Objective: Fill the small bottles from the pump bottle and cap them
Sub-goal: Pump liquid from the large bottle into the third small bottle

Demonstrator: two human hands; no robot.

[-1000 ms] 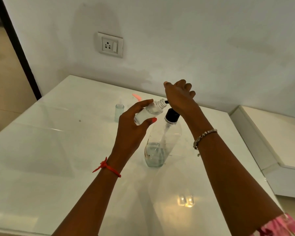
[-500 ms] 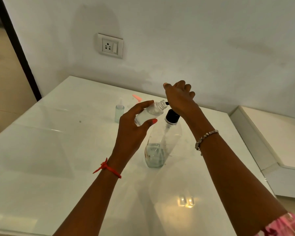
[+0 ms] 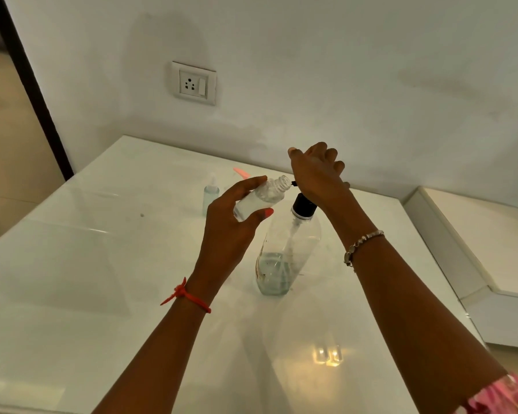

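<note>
**Progress.** The left hand [image 3: 232,234] is gripping a small bottle [image 3: 260,198] between thumb and fingers. It is holding the bottle tilted in the air, with the open, uncapped mouth just beside the black nozzle [image 3: 293,183] of the pump bottle [image 3: 284,252]. The pump bottle is standing upright on the white table [image 3: 102,279], roughly a third full of clear liquid. The right hand [image 3: 314,174] is resting on top of the pump head with its fingers curled; the head is hidden under the palm, so a grip cannot be confirmed. The held bottle is showing clear liquid inside, so filling is judged to be under way. Capping of this bottle is outstanding. A second small bottle [image 3: 211,194] is standing on the table behind the left hand, beside a pink item [image 3: 241,172].

**Markings.** No brand, label or legible writing is showing on either bottle or on the wall socket [image 3: 194,83].
</note>
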